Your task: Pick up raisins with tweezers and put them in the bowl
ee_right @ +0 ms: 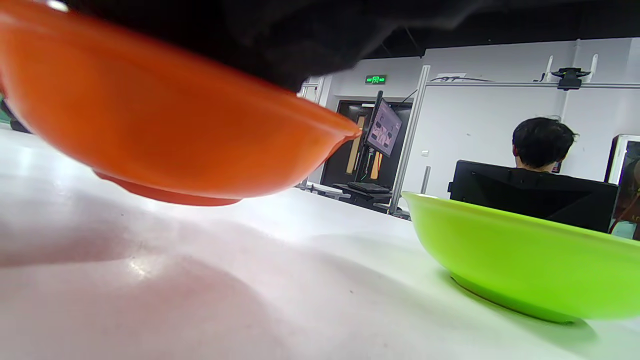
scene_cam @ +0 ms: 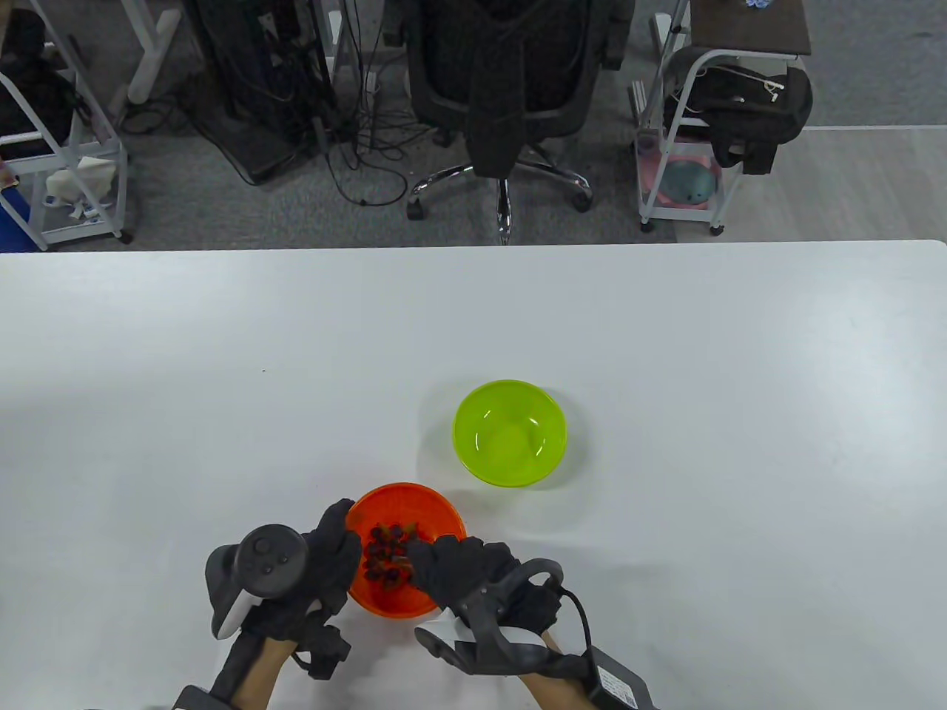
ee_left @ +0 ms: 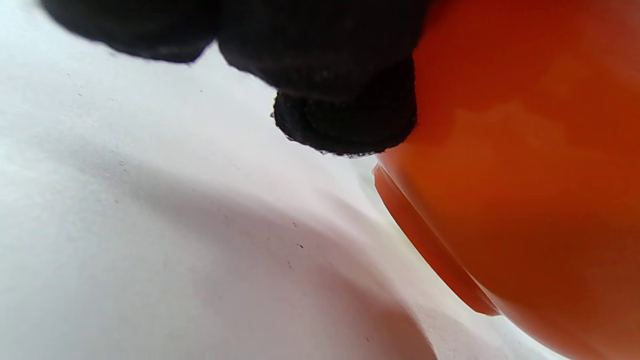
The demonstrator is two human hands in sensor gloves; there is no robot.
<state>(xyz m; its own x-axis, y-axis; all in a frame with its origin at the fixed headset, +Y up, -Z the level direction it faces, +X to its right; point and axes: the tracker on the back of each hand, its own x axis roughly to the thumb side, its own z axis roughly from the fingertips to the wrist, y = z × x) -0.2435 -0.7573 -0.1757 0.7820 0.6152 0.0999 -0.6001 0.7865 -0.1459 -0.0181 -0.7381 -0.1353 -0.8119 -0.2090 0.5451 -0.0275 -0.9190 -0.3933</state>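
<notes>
The left hand (scene_cam: 311, 573) curls against the 9 o'clock side of the orange bowl (scene_cam: 433, 518), its gloved fingers pressed to the outer wall; that grip holds the bowl. The right hand (scene_cam: 466, 573) reaches over the bowl's 4 o'clock rim, fingers bent down toward the raisins (scene_cam: 385, 555). How wide its grip stands cannot be told, and no tweezers can be made out.

The orange bowl is smooth, glossy plastic, round with a flared lip and a small foot. The raisins form a dark, wrinkled cluster in its bottom. A matching green bowl (scene_cam: 510, 433), translucent and shiny, sits on the white surface (scene_cam: 222, 384) at 1 o'clock from the orange one, apart from it.

Only the table view shows the raisins. The left wrist view shows a black knit fingertip (ee_left: 345, 120) touching the orange wall. The right wrist view shows both bowls from the side.
</notes>
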